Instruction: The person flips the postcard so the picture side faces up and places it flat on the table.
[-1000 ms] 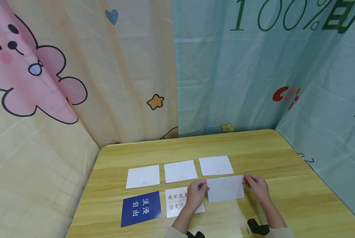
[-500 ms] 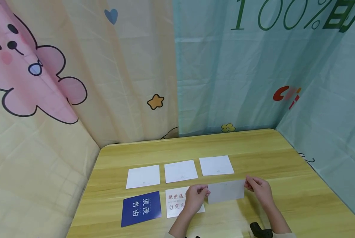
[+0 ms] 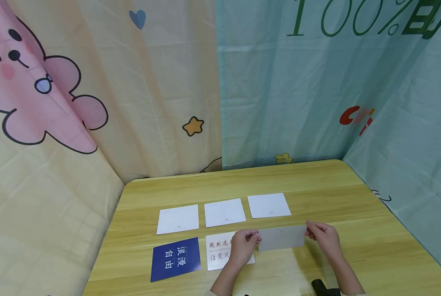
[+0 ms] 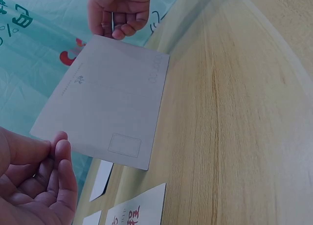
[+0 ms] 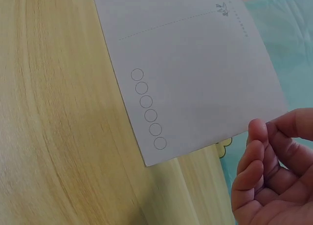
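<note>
One dark-blue rectangular paper card [image 3: 175, 260] lies leftmost, then a red-lettered white paper card [image 3: 217, 251]; the left hand [image 3: 243, 246] pinches one end of a pale rectangular paper postcard [image 3: 281, 238], raised above the yellow wood-grain table [image 3: 357, 213], and the right hand [image 3: 324, 238] pinches the other; positioning it seems the step, the next move calling for level, even control

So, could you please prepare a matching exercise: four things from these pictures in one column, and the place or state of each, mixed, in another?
1. blue card
2. card with six circles
3. right hand
4. card with red writing

A. pinches a card's corner
B. lies flat, partly hidden by the left hand in the head view
C. lies flat, leftmost in the near row
D. held at both ends

Pairs: 1-C, 2-D, 3-A, 4-B
</note>
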`<state>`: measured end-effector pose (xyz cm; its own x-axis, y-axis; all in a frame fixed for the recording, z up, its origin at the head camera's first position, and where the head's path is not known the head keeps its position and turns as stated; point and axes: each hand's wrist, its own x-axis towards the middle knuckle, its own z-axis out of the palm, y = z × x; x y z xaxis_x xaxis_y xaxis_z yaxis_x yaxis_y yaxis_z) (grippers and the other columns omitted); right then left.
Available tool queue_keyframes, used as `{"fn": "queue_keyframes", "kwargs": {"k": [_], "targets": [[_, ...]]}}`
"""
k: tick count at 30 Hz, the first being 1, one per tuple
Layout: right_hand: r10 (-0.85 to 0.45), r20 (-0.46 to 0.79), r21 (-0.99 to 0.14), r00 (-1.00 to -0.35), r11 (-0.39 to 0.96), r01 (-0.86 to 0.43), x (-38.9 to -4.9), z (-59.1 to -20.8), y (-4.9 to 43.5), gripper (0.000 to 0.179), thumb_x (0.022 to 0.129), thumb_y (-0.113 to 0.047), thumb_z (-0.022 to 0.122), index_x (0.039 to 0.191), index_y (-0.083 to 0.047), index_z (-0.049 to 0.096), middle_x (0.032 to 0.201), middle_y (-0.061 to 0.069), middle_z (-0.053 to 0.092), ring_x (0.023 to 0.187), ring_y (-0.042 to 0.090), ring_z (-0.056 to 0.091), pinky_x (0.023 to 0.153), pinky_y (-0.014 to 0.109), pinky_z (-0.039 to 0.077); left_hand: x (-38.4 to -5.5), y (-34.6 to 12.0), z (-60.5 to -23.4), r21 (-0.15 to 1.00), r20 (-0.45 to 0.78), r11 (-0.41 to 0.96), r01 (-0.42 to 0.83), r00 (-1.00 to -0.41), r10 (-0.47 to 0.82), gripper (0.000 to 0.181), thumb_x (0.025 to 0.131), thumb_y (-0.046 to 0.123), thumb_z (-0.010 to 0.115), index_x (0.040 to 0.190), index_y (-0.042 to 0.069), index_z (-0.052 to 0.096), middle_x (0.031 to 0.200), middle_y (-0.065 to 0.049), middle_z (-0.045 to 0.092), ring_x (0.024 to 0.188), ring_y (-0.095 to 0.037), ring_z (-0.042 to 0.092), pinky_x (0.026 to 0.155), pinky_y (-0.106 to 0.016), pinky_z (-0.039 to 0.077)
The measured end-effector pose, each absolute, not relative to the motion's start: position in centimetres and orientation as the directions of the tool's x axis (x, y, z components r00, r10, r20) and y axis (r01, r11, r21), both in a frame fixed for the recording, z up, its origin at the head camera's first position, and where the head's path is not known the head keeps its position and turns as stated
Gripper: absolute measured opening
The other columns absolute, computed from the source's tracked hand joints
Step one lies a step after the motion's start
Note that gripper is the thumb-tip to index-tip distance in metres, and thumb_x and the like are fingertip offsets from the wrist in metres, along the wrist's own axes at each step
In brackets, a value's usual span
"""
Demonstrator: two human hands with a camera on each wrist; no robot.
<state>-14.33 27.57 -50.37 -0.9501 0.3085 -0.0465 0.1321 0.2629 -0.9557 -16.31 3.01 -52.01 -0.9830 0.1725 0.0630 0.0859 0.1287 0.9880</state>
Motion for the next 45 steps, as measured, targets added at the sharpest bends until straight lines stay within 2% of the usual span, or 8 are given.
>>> {"fn": "queue_keyframes", "kwargs": {"k": [11, 19, 22, 25, 26, 30, 39, 45], "targets": [[0.311, -0.079, -0.961, -0.947, 0.227, 0.155, -14.3, -50.0, 27.4, 0.040, 0.092, -0.025, 0.056, 0.072, 0.009, 0.063, 0.065, 0.006, 0.063, 0.062, 0.018, 0.058, 0.061, 0.027, 0.050, -16.5, 3.0, -52.1, 0.989, 0.046, 0.131, 0.071, -0.982, 0.180, 0.014, 0.087, 0.001, 0.057, 0.093, -0.005, 0.067, 0.072, -0.001, 0.066, 0.067, -0.012, 0.063, 0.061, -0.018, 0.049], [0.306, -0.121, -0.969, -0.944, 0.169, 0.179, -14.3, -50.4, 27.8, 0.037, 0.092, -0.021, 0.056, 0.074, 0.010, 0.064, 0.066, 0.006, 0.064, 0.061, 0.016, 0.059, 0.061, 0.026, 0.050, -16.2, 2.8, -51.8, 0.986, 0.054, 0.145, 0.083, -0.979, 0.196, 0.010, 0.084, 0.000, 0.060, 0.088, -0.004, 0.069, 0.068, 0.000, 0.065, 0.063, -0.010, 0.062, 0.057, -0.019, 0.048], [0.282, -0.127, -0.977, -0.951, 0.133, 0.169, -14.6, -51.8, 28.6, 0.044, 0.085, -0.037, 0.063, 0.074, 0.005, 0.066, 0.066, 0.005, 0.065, 0.061, 0.015, 0.060, 0.061, 0.025, 0.050, -15.9, 2.7, -51.7, 0.984, 0.046, 0.159, 0.079, -0.978, 0.201, 0.009, 0.084, 0.001, 0.061, 0.086, -0.002, 0.069, 0.068, 0.001, 0.064, 0.061, -0.009, 0.061, 0.056, -0.020, 0.047], [0.264, -0.129, -0.978, -0.956, 0.125, 0.167, -14.5, -51.9, 28.8, 0.043, 0.084, -0.038, 0.063, 0.073, 0.004, 0.067, 0.066, 0.004, 0.065, 0.061, 0.015, 0.060, 0.061, 0.025, 0.050, -15.8, 2.7, -51.6, 0.984, 0.041, 0.161, 0.074, -0.979, 0.202, 0.009, 0.084, 0.002, 0.061, 0.085, -0.001, 0.070, 0.067, 0.002, 0.064, 0.061, -0.009, 0.061, 0.056, -0.020, 0.047], [0.261, -0.131, -0.979, -0.956, 0.120, 0.166, -14.5, -51.9, 28.8, 0.042, 0.084, -0.037, 0.064, 0.072, 0.003, 0.067, 0.065, 0.003, 0.065, 0.061, 0.014, 0.059, 0.060, 0.024, 0.049, -15.8, 2.6, -51.7, 0.985, 0.039, 0.160, 0.073, -0.978, 0.203, 0.009, 0.084, 0.002, 0.061, 0.085, -0.001, 0.070, 0.067, 0.001, 0.065, 0.061, -0.008, 0.061, 0.057, -0.020, 0.047], [0.277, -0.139, -0.973, -0.951, 0.141, 0.184, -13.8, -50.2, 27.8, 0.031, 0.091, -0.015, 0.056, 0.075, 0.010, 0.065, 0.064, 0.005, 0.063, 0.060, 0.016, 0.058, 0.059, 0.026, 0.049, -15.7, 2.5, -51.7, 0.987, 0.034, 0.144, 0.065, -0.977, 0.211, 0.009, 0.083, 0.001, 0.061, 0.085, -0.002, 0.069, 0.067, -0.001, 0.065, 0.061, -0.009, 0.062, 0.058, -0.021, 0.049], [0.244, -0.171, -0.968, -0.954, 0.138, 0.209, -13.2, -50.2, 28.0, 0.030, 0.091, -0.016, 0.055, 0.080, 0.011, 0.065, 0.066, 0.005, 0.064, 0.062, 0.018, 0.059, 0.061, 0.028, 0.049, -15.3, 2.2, -51.5, 0.997, 0.014, 0.068, 0.031, -0.970, 0.244, 0.009, 0.082, 0.000, 0.062, 0.083, -0.005, 0.069, 0.069, -0.006, 0.066, 0.063, -0.013, 0.064, 0.063, -0.030, 0.053], [0.252, -0.168, -0.962, -0.953, 0.171, 0.214, -12.9, -50.4, 28.0, 0.026, 0.090, -0.012, 0.056, 0.079, 0.009, 0.066, 0.067, 0.008, 0.065, 0.061, 0.016, 0.060, 0.060, 0.027, 0.049, -15.1, 2.1, -51.5, 0.995, 0.022, 0.084, 0.045, -0.964, 0.264, 0.009, 0.082, 0.000, 0.061, 0.079, -0.002, 0.070, 0.068, -0.006, 0.066, 0.061, -0.015, 0.063, 0.062, -0.034, 0.053]]}}
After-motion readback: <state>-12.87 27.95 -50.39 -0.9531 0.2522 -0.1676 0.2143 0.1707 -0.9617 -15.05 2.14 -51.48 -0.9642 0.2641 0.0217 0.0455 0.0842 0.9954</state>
